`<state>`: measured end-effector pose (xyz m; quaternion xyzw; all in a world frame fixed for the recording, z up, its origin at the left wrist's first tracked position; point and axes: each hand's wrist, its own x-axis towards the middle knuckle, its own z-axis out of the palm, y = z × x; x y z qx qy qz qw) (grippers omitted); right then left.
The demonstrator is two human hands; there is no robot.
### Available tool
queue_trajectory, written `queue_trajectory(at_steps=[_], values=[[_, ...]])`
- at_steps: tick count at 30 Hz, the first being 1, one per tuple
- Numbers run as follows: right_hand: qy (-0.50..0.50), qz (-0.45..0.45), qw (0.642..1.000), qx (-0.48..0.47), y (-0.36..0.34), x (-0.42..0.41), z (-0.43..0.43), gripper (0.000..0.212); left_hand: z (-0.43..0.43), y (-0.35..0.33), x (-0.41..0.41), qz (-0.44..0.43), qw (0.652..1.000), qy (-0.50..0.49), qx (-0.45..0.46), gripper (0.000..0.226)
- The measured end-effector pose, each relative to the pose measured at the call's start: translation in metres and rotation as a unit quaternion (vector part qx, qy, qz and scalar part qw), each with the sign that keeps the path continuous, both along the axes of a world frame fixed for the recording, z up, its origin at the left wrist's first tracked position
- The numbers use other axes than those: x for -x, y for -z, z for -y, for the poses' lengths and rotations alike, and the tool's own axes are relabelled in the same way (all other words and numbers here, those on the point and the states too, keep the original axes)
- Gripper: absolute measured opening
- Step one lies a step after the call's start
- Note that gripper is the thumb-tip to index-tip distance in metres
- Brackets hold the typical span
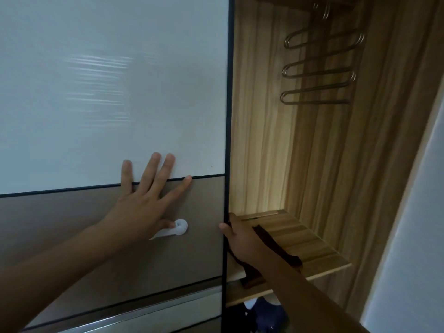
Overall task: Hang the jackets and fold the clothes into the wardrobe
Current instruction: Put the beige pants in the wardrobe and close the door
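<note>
**Wood-grain wardrobe, one side open, both hands at its door**

Wood-lined wardrobe (262, 140) filling most of the view, open compartment on the right. One sliding door (115, 92) across the left, in two main panels: glossy white above, matt brown below, with narrower strips lower down. Dark frame along the door's right edge.

Two hands, both on that door. Left hand (144, 200) laid flat across the seam between the white and brown panels, four fingers straight and spread, nothing grasped, thumb tip against one white handle (179, 228) mounted on the brown panel. Right hand (237, 239) grasping the door's right edge, thumb on the front of the frame, fingers hooked round behind it.

Inside the compartment, one wooden shelf (312, 243) just past the right hand. On it, one strip of dark brown cloth (276, 246), partly hidden by the right wrist. Below the shelf, dark blue clothing (266, 313) in a heap, number of pieces not tellable. Higher up, one serpentine metal hanger (319, 68), three loops on its left side, bare of garments, hooks at the top blurred.

Beyond the wardrobe, at far right, one pale surface (408, 236).
</note>
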<state>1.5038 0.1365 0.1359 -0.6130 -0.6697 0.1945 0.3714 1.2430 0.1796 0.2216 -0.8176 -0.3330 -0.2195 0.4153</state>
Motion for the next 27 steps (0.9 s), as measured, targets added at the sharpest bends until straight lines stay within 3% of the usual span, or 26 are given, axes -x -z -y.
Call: queue_trajectory(at_steps=[4, 9, 10, 12, 14, 16, 20, 23, 26, 27], values=[[0.033, -0.005, 0.999, 0.002, 0.003, -0.044, 0.006, 0.054, -0.006, 0.002, -0.045, -0.021, 0.999, 0.025, -0.020, 0.091], [0.085, 0.032, 0.996, -0.007, 0.013, -0.111, -0.001, 0.103, -0.010, 0.003, -0.105, -0.033, 0.997, 0.046, -0.052, 0.087], [0.106, 0.068, 0.992, -0.015, 0.005, -0.119, 0.006, 0.100, -0.010, 0.003, -0.118, -0.034, 0.997, 0.049, -0.056, 0.086], [0.119, 0.158, 0.979, -0.044, -0.010, -0.136, 0.018, 0.074, -0.011, 0.004, -0.143, -0.034, 0.996, 0.056, -0.068, 0.084], [0.149, 0.171, 0.974, -0.010, -0.011, -0.161, 0.021, 0.051, -0.012, 0.005, -0.169, -0.028, 0.995, 0.066, -0.070, 0.082], [0.155, 0.173, 0.973, -0.010, -0.003, -0.190, 0.012, 0.050, -0.012, 0.004, -0.195, -0.027, 0.994, 0.078, -0.069, 0.080], [0.115, 0.103, 0.988, -0.003, 0.054, -0.275, -0.030, 0.061, -0.013, 0.004, -0.241, -0.029, 0.993, 0.088, -0.074, 0.073], [0.136, 0.042, 0.990, -0.011, 0.030, -0.279, 0.000, 0.067, -0.010, -0.002, -0.270, -0.024, 0.989, 0.109, -0.093, 0.066], [0.163, 0.013, 0.986, 0.030, 0.029, -0.295, 0.014, 0.029, -0.005, -0.009, -0.294, 0.006, 0.981, 0.160, -0.109, 0.069], [0.186, 0.010, 0.982, 0.038, 0.037, -0.303, 0.012, 0.026, -0.006, -0.009, -0.300, 0.007, 0.979, 0.166, -0.118, 0.068]])
